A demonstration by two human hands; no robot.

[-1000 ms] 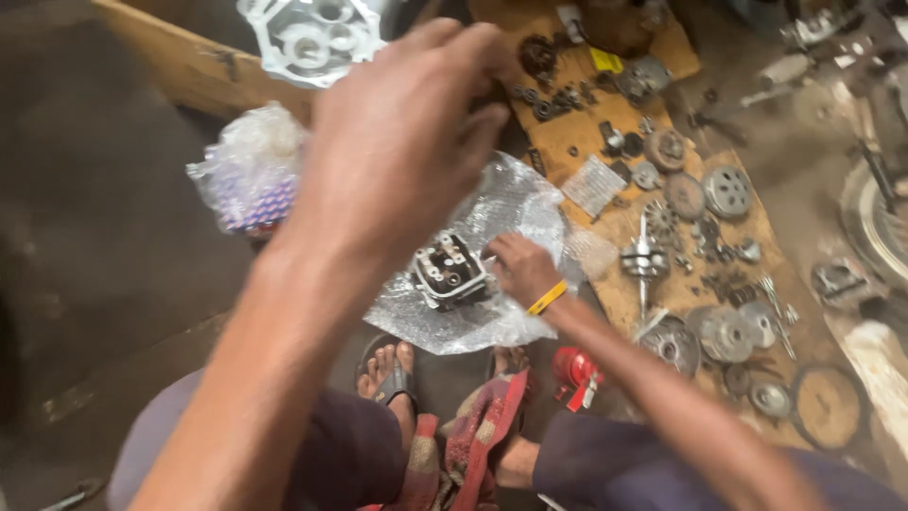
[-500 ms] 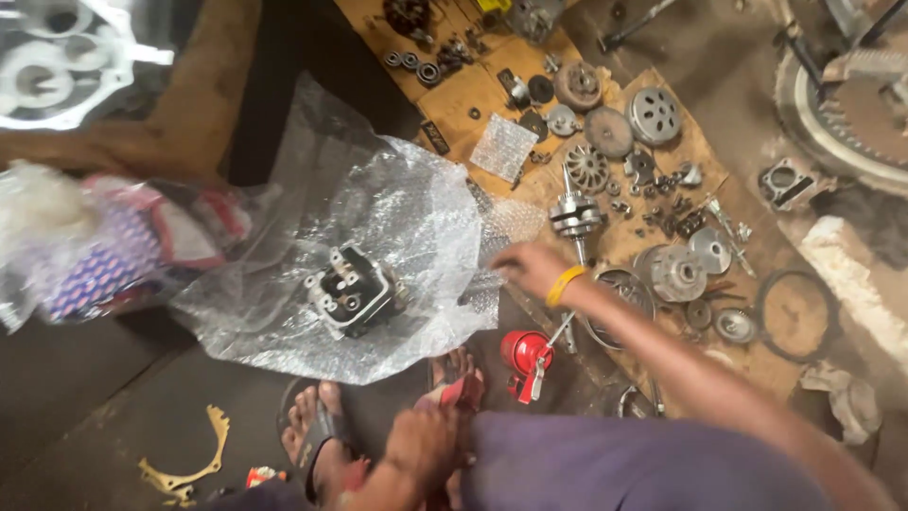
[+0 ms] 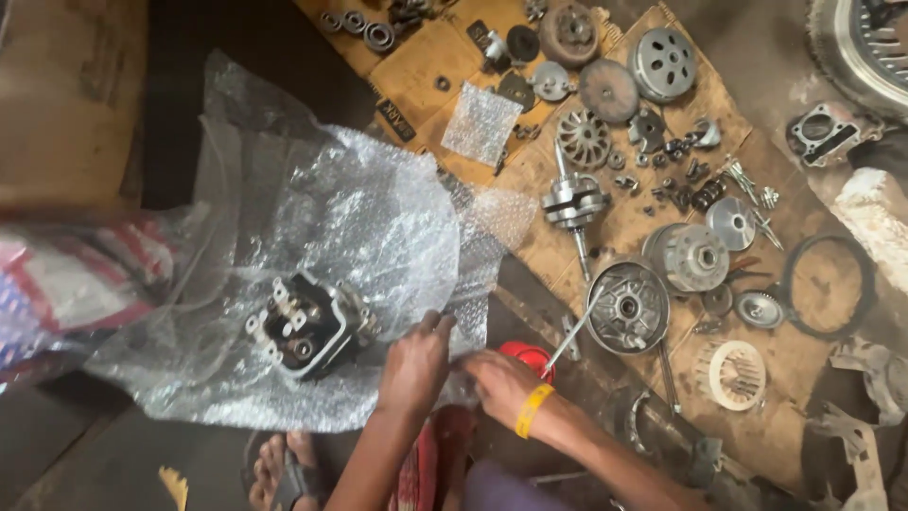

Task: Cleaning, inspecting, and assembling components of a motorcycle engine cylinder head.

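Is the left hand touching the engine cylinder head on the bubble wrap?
Apart. In the head view, bubble wrap shows between the left hand and the cylinder head.

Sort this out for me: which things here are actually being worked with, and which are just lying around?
In hand:
left hand and right hand, both at the edge of the bubble wrap
engine part resting on that wrap

Lying about:
crankshaft
round drum
toothed wheel
rubber ring
small wrap piece
cardboard

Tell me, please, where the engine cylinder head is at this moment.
In the head view, the cylinder head sits lower left of centre on the bubble wrap sheet, just left of the left hand and well left of the cardboard spread with engine parts.
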